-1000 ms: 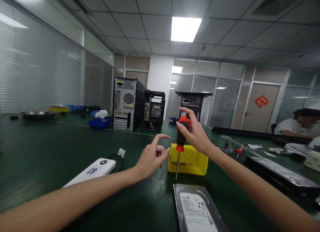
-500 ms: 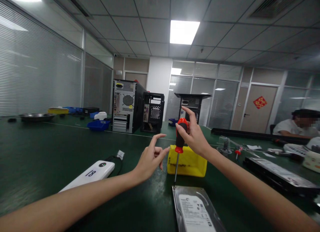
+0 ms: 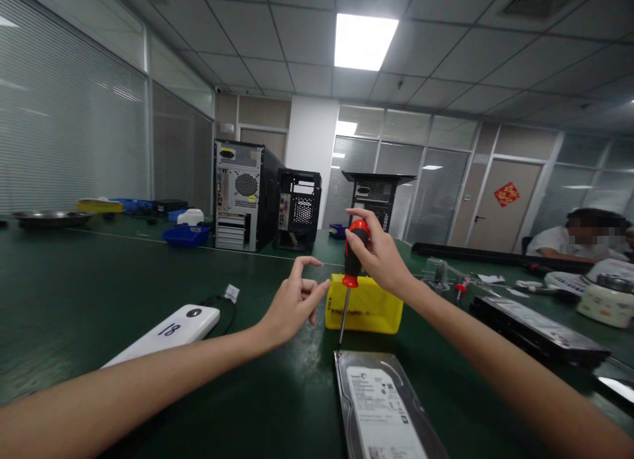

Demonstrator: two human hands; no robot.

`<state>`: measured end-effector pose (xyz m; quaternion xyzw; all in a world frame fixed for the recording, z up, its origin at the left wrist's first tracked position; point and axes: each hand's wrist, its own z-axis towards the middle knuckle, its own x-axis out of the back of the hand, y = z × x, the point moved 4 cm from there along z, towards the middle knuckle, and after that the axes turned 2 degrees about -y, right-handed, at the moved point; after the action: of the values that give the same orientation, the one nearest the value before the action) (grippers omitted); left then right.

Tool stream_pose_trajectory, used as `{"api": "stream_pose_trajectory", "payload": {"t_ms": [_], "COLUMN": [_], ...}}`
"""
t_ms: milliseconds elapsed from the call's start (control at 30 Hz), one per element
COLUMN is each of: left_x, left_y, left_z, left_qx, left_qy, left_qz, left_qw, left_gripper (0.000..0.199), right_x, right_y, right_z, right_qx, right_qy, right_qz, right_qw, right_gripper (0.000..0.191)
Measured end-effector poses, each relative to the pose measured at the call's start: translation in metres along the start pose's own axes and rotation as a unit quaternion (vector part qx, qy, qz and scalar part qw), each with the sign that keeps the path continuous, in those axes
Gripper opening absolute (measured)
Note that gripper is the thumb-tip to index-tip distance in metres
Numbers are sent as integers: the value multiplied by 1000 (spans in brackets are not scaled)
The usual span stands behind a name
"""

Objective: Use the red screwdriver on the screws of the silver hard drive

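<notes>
As right fingers [image 3: 360,249] grip it, red-and-black screwdriver [image 3: 351,275], tilted, thin-shafted

The screwdriver [image 3: 352,266] is red-and-black, the hard drive [image 3: 384,406] silver, the bin [image 3: 374,307] yellow.

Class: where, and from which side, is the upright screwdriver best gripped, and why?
Probably by the thick handle of the screwdriver, from above and the right, as the right hand holds it: it stands nearly upright, handle uppermost, its thin shaft reaching down towards the hard drive.
</notes>
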<state>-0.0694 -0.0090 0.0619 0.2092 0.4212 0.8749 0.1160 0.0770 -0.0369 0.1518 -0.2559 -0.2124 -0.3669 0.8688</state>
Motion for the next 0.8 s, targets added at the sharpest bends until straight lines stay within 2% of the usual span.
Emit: {"api": "stream_pose_trajectory", "payload": {"t_ms": [467,800], "left_x": [2,4], "left_y": [-3,6], "left_z": [-1,-1], "left_qx": [-3,-1], "left_qy": [6,19], "left_qz": [-2,7], "left_qw": [1000,1000], "left_gripper": [30,34], "right_x": [1,1], "right_y": [1,0], "right_z": [-1,0], "right_qx": [-12,-6], "right_qy": [1,6], "right_qz": [5,7], "right_qw": [1000,1000], "right_gripper": [41,46]}}
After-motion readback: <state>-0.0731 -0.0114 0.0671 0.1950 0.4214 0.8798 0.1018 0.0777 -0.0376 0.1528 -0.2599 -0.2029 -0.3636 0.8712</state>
